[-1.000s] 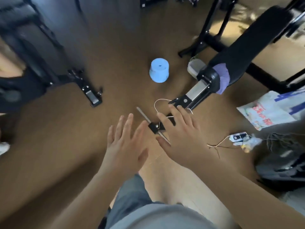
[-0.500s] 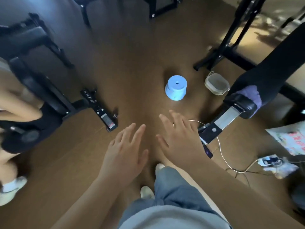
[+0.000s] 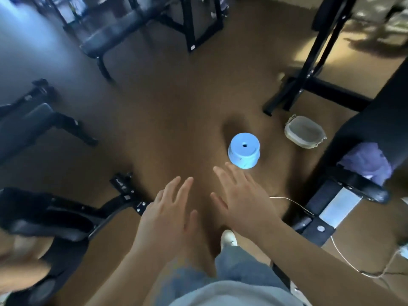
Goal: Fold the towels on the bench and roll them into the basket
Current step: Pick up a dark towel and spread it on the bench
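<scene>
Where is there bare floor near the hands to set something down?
Bare floor runs wide between the left bench and the blue tub, and on past the tub toward the far bench. Crowded on the right: lidded container, right bench frame and white cord lie close together.

Weight-training gym. Black padded benches on black steel frames stand about a brown floor [image 3: 167, 115]: a far bench [image 3: 119, 32] at the top, a left-hand bench [image 3: 24, 124], a lower-left bench [image 3: 55, 226] with bolted brackets on its frame, and a right-hand bench [image 3: 375, 120]. A black steel rack upright [image 3: 320, 45], braced on floor feet, rises at upper right.
</scene>
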Motion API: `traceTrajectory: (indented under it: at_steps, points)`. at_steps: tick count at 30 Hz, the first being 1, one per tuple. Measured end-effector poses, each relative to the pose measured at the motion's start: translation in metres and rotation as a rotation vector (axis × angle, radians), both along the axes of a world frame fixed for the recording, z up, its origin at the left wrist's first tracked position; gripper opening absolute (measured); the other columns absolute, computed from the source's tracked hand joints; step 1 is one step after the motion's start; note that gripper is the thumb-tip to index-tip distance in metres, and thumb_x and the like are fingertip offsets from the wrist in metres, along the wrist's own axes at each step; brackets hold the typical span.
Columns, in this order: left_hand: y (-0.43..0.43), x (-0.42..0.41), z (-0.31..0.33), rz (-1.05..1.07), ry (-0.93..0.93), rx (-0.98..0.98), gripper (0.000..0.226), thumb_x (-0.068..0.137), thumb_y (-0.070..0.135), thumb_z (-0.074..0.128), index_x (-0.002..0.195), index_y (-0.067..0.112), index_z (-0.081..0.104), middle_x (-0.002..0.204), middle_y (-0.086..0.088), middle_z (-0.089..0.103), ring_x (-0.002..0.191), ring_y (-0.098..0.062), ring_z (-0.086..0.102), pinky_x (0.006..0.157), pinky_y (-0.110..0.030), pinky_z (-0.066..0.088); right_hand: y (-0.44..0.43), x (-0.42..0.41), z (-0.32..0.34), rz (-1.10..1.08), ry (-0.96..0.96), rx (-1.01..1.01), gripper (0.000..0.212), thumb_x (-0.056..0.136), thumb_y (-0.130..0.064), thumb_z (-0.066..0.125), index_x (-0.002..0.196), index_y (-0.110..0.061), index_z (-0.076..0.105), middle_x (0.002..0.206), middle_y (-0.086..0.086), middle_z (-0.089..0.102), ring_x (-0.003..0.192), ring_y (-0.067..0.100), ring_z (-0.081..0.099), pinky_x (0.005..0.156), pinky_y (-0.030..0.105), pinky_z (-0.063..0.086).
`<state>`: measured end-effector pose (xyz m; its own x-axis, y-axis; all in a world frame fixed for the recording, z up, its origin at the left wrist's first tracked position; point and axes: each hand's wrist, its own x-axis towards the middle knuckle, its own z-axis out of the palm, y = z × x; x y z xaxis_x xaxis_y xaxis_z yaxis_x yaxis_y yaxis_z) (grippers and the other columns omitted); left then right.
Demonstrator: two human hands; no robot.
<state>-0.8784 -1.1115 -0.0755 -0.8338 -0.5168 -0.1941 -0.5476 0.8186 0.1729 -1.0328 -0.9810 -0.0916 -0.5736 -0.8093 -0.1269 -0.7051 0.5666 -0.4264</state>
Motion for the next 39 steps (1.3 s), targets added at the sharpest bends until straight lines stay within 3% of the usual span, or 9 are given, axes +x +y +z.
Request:
traceTrajectory:
  at_steps: [3,7,11,16,21,28,34,39]
  points:
    - [-0.037,-0.074,0.006,-0.048,0.028,0.009,0.073,0.094,0.052,0.051,0.158,0.032,0.022,0.160,0.004,0.034,0.134,-0.021,0.050,0.091,-0.037,0.053,-0.024,-0.053,0.008,-0.102,0.037,0.002,0.059,0.097,-0.053,0.044,0.151,-0.031,0.035,0.158,0.002,0.039,0.129,0.026,0.054,0.084,0.041,0.055]
    - [-0.079,-0.165,0.007,-0.192,0.076,0.039,0.073,0.098,0.055,0.047,0.159,0.036,0.011,0.164,0.009,0.021,0.143,-0.016,0.039,0.101,-0.035,0.048,-0.041,-0.121,0.012,-0.257,0.064,0.026,0.057,0.094,-0.049,0.050,0.147,-0.028,0.040,0.154,0.004,0.043,0.112,0.028,0.060,0.072,0.041,0.057]
    - [-0.119,-0.252,0.001,-0.373,0.113,0.082,0.075,0.096,0.051,0.051,0.159,0.034,0.015,0.162,0.007,0.026,0.145,-0.016,0.036,0.104,-0.036,0.046,-0.057,-0.183,0.008,-0.436,0.073,0.010,0.057,0.095,-0.048,0.052,0.148,-0.028,0.041,0.152,0.003,0.042,0.114,0.030,0.059,0.077,0.042,0.056]
    - [-0.177,-0.373,-0.013,-0.646,0.112,0.090,0.075,0.094,0.051,0.056,0.158,0.034,0.021,0.159,0.007,0.033,0.140,-0.015,0.043,0.096,-0.031,0.050,-0.099,-0.257,-0.003,-0.672,0.083,0.014,0.059,0.098,-0.051,0.051,0.150,-0.029,0.036,0.157,0.001,0.037,0.121,0.030,0.056,0.079,0.041,0.054]
    - [-0.233,-0.494,-0.017,-0.944,0.046,-0.059,0.079,0.092,0.055,0.057,0.158,0.031,0.020,0.162,-0.002,0.030,0.146,-0.022,0.035,0.109,-0.040,0.043,-0.157,-0.323,-0.005,-0.923,0.072,0.101,0.061,0.097,-0.053,0.051,0.149,-0.026,0.035,0.155,0.003,0.039,0.123,0.031,0.052,0.087,0.045,0.053]
    - [-0.263,-0.577,-0.011,-1.174,0.029,-0.101,0.081,0.091,0.057,0.059,0.158,0.029,0.025,0.162,-0.007,0.033,0.145,-0.027,0.040,0.108,-0.041,0.044,-0.199,-0.359,0.018,-1.126,0.093,0.136,0.061,0.096,-0.052,0.051,0.150,-0.026,0.035,0.155,0.004,0.039,0.125,0.031,0.052,0.087,0.044,0.052]
    - [-0.265,-0.616,-0.015,-1.279,0.042,-0.065,0.079,0.094,0.057,0.054,0.158,0.030,0.016,0.165,-0.006,0.026,0.148,-0.026,0.034,0.114,-0.042,0.038,-0.208,-0.374,0.015,-1.268,0.081,0.176,0.062,0.095,-0.053,0.052,0.147,-0.023,0.040,0.152,0.008,0.044,0.120,0.034,0.056,0.086,0.047,0.055]
    - [-0.276,-0.638,-0.012,-1.295,0.050,-0.012,0.078,0.093,0.056,0.055,0.158,0.030,0.020,0.164,-0.007,0.028,0.147,-0.026,0.036,0.112,-0.041,0.039,-0.221,-0.396,0.016,-1.276,0.084,0.174,0.061,0.093,-0.051,0.058,0.145,-0.022,0.044,0.148,0.010,0.048,0.118,0.037,0.059,0.084,0.048,0.057]
